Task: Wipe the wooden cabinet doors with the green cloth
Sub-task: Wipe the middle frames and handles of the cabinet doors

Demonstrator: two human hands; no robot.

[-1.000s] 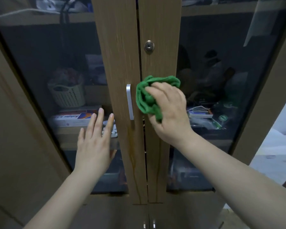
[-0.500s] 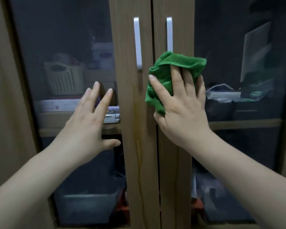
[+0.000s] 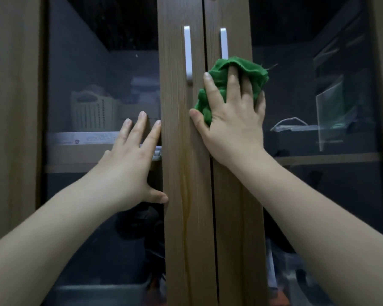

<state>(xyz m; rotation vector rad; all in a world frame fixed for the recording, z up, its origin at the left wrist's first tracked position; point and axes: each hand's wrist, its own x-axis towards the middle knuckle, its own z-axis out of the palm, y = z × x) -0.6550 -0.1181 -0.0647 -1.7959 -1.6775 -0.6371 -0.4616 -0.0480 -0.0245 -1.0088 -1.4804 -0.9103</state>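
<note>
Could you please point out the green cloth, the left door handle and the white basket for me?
green cloth point(image 3: 253, 70): head view, upper fold above the fingers.
left door handle point(image 3: 188, 54): head view, middle of the white bar.
white basket point(image 3: 91, 112): head view, slatted front wall behind the glass.

One view is supplied: a wide-angle head-worn camera. It faces forward, square to the cabinet doors point(image 3: 186, 173), at close range, within arm's reach. Both forearms enter from the lower corners and converge toward the centre. The seam between the doors runs vertically just left of the right hand point(image 3: 232, 127) and right of the left hand point(image 3: 131, 160). The two white handles point(image 3: 188, 54) stand above the hands, near the upper edge. Glass panels fill the frame outboard of each hand. Wide-angle distortion bows the outer frame edges. No second view is supplied, so no overlap applies.
</note>
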